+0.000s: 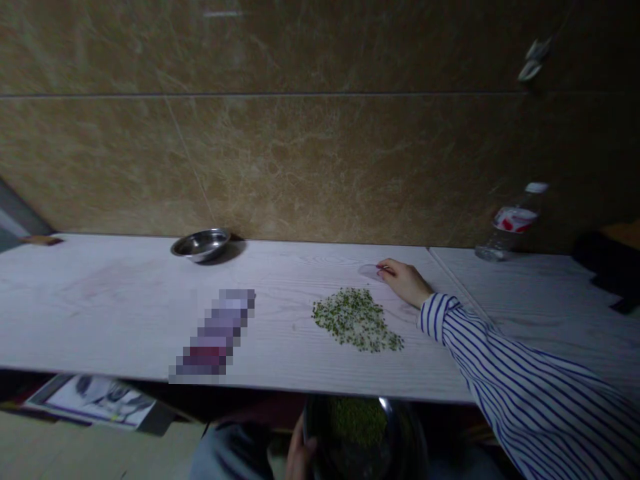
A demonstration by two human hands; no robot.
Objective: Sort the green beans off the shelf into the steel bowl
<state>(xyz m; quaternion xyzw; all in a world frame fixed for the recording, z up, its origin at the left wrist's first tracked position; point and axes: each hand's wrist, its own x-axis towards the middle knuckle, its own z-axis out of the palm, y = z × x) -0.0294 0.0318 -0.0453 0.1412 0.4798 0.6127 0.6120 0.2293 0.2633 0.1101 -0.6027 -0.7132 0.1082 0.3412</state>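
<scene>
My right hand point(406, 281), in a blue-and-white striped sleeve point(505, 373), rests on the white wood-grain table point(100, 300) with its fingers curled. Its fingertips touch the edge of a pale translucent disc point(371, 271), and whether they pinch something small is too hard to tell. Just below that hand lies a loose pile of small green beans point(355, 320). Below the table edge, my left hand point(301, 457) grips the rim of a dark metal bowl point(320, 433) holding green beans point(358, 421).
A steel bowl point(201, 245) stands against the marble-look tile wall point(300, 147). A pixelated, blurred object point(217, 331) lies on the table. A plastic water bottle point(513, 223) stands at the right, beside a dark item point(605, 263). A magazine point(93, 400) lies below the table.
</scene>
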